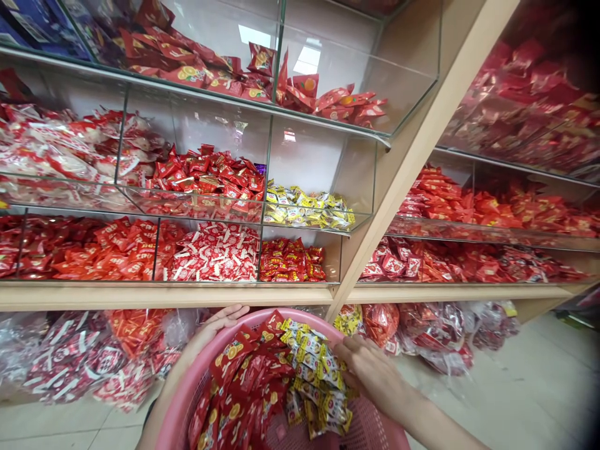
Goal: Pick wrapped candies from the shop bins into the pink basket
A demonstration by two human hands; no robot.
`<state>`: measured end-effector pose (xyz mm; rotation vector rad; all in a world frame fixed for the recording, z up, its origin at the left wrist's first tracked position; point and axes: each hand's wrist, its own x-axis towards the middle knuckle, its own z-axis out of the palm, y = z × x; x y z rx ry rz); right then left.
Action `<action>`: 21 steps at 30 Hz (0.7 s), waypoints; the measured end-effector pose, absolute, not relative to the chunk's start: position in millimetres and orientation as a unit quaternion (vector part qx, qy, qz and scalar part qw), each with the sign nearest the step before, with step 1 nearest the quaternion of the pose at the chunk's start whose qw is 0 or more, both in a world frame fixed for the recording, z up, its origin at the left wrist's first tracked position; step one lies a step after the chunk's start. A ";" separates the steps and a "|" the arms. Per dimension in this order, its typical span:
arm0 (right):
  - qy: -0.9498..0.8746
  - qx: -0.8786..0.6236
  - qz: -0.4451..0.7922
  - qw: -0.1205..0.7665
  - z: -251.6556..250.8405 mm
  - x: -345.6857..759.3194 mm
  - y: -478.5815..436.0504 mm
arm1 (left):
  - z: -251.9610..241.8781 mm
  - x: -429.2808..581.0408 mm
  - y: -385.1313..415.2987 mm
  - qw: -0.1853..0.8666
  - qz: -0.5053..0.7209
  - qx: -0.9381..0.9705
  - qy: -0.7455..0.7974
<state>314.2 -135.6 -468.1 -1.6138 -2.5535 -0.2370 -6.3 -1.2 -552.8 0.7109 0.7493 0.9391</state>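
A pink plastic basket [197, 362] is at the bottom middle, tilted toward me. Red packets with orange-slice prints [248, 375] fill its left part, and small yellow-and-white candy packets [312, 362] lie in its right part. My left forearm wraps round the basket's left side, and my left hand [225, 320] supports it near the far rim, fingers stretched close together. At the right rim, my right hand [363, 362] curls inward with its fingertips against the yellow-and-white packets. Whatever lies under those fingers is hidden.
Ahead stands a wooden shelf unit [281, 294] with glass-fronted compartments. They hold red packets [210, 175], striped red-and-white candies [215, 253] and yellow packets [307, 206]. Filled clear plastic bags [75, 356] sit on the floor below. A slanted wooden post [422, 150] divides the unit.
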 end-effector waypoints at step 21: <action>-0.822 -0.561 -0.034 0.094 -452.5 309.6 -109.0 | -560.9 -11.9 2.8 0.751 0.439 0.349 0.348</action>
